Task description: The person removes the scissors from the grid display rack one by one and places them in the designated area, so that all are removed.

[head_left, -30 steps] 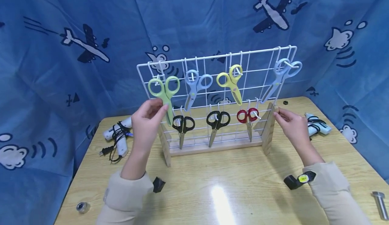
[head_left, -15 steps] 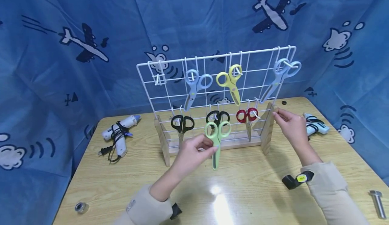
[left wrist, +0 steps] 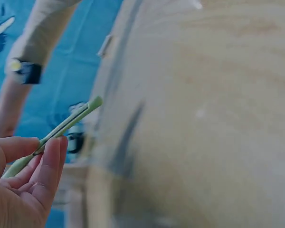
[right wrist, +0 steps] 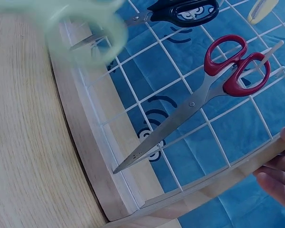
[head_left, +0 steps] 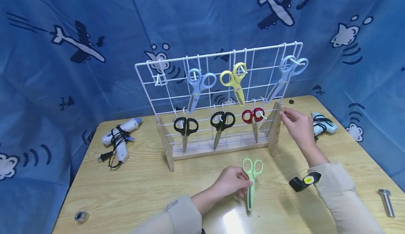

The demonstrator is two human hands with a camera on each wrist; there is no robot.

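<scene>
the green scissors (head_left: pixel 251 193) are off the rack, apparently just above the table (head_left: pixel 133 199), loops toward the rack. the left hand (head_left: pixel 232 182) pinches them near the pivot between thumb and curled fingers. the right hand (head_left: pixel 297 123) has its thumb and fingers closed on the wooden end post (head_left: pixel 274 130) of the white wire rack (head_left: pixel 218 54).

as far as shows, this is one pair's worth of work: the green pair is off the hooks but not yet set down, and one upper hook (head_left: pixel 157 80) is bare. six pairs remain hung: light-blue, yellow and light-blue above; black, black and red below.

farther out lie a white glue gun (head_left: pixel 129 125), a pale-blue glue gun (head_left: pixel 329 128) and a bolt (head_left: pixel 386 202).
</scene>
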